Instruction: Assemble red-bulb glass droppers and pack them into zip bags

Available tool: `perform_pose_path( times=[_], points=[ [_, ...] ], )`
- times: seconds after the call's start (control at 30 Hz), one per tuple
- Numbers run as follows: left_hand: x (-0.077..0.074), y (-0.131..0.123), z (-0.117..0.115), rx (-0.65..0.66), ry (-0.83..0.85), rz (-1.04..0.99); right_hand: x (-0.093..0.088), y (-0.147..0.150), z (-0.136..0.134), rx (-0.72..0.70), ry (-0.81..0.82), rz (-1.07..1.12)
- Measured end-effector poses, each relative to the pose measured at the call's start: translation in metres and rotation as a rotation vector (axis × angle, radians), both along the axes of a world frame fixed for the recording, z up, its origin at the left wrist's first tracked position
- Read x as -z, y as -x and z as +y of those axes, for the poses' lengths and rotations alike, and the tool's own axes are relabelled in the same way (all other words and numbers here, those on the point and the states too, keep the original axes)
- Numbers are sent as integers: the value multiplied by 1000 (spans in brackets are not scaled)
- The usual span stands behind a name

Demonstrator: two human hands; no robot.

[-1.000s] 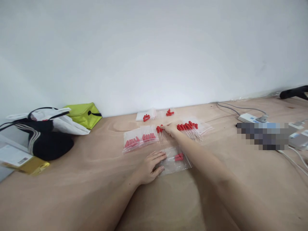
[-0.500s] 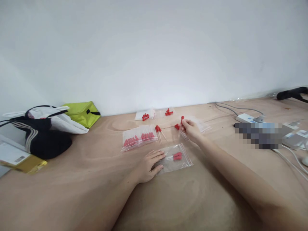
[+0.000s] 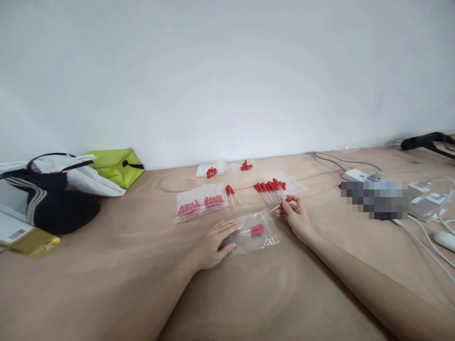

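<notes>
My left hand point(image 3: 216, 244) lies with fingers spread on the left end of a clear zip bag point(image 3: 249, 244), which has red-tipped sticks point(image 3: 257, 229) inside. My right hand point(image 3: 295, 215) pinches a red-tipped stick point(image 3: 287, 201) to the right of that bag. Just beyond it, several red-tipped sticks point(image 3: 270, 185) lie in a row, partly over another clear bag point(image 3: 296, 186). Two more sticks point(image 3: 230, 190) rest on the table between this row and two filled bags point(image 3: 188, 207) at the left.
Farther back lie two bags point(image 3: 202, 169) with red-tipped pieces point(image 3: 246, 166). At the left are a black cap point(image 3: 67, 208), a green pouch point(image 3: 113, 166) and a box point(image 3: 17, 229). A power strip point(image 3: 355, 174) and cables are at the right.
My right hand has moved nearer with a red-tipped stick, uncovering the row of sticks behind it. My left hand has stayed on the bag. The view has shifted slightly.
</notes>
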State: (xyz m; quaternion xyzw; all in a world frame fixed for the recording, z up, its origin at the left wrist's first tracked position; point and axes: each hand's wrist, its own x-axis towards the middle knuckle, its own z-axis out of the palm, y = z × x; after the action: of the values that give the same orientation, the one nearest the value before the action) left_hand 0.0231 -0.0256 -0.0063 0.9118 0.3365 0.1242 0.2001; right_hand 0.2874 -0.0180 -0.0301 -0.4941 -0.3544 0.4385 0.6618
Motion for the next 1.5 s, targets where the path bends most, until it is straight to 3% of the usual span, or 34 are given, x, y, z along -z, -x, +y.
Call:
perform_pose_path(
  times=[0.17, 0.3, 0.47, 0.6, 0.8, 0.93, 1.03, 1.13, 1.2, 1.33, 1.5],
  points=[
    [-2, -1, -2, -18, 13, 4, -5, 16, -12, -167, 62, 7],
    [-3, -1, -2, -18, 19, 11, -1, 13, -16, -345, 51, -244],
    [-2, -1, -2, -19, 11, 5, 4, 6, -11, -447, -28, -650],
    [-2, -1, -2, -22, 10, 19, 3, 9, -4, -517, -134, -733],
    [-1, -1, -1, -21, 2, 4, 7, 14, -1, -389, -91, -777],
    [-1, -2, -1, -3, 4, -13, 2, 3, 7, -488, -81, -711],
    [-2, -2, -1, 4, 10, -8, -7, 2, 25, -347, 7, -795],
    [-2, -1, -1, 7, 6, -2, -18, 21, 47, -243, 19, -964],
    [-2, -1, -1, 17, 3, -3, -24, 43, 60, -243, 41, -1056],
    [-1, 0, 0, 31, -5, -2, -38, 82, 75, -264, 241, -1225],
    [-2, 0, -1, 23, 0, 25, -50, 95, 80, -311, 347, -1317]
  ],
)
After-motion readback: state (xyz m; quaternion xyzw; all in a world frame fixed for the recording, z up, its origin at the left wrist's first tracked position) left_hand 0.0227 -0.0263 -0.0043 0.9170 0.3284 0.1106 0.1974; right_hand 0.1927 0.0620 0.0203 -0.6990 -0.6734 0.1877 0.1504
